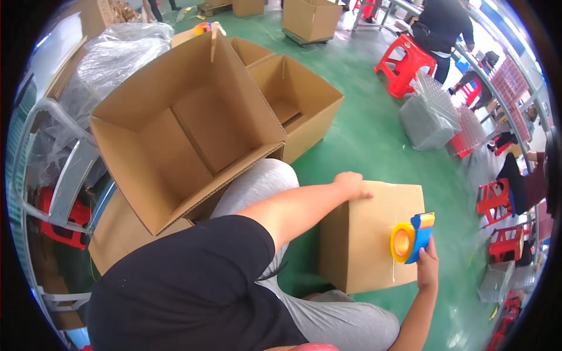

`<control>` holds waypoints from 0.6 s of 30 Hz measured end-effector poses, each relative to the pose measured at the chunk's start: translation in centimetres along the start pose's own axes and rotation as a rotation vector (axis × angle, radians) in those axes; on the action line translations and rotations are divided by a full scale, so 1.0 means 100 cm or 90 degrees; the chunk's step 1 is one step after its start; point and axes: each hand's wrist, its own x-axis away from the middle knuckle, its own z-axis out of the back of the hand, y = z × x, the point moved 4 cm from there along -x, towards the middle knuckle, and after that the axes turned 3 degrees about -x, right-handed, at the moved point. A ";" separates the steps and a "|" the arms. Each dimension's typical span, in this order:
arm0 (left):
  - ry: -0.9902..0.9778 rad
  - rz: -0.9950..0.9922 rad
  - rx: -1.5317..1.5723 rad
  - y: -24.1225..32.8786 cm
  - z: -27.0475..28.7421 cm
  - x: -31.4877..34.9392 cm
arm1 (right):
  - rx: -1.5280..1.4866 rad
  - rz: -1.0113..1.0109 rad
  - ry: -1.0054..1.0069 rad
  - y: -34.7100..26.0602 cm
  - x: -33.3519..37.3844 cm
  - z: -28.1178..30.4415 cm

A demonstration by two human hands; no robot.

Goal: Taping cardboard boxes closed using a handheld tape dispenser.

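Note:
A closed cardboard box [366,234] stands on the green floor in front of my knees. My left hand [351,185] rests on its far top edge, fingers curled over the rim. My right hand [427,266] grips a blue tape dispenser [413,237] with a yellow roll, pressed on the box's top near its right side, at the seam.
A large open empty carton [175,134] leans against my left knee, with two more open cartons [298,96] behind it. Clear plastic wrap [117,52] lies at far left. Red stools [407,61], stacked trays [430,114] and other people fill the right side.

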 end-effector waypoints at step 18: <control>0.171 0.257 0.278 -0.039 -0.009 0.048 | 0.213 0.351 0.349 -0.018 -0.006 0.013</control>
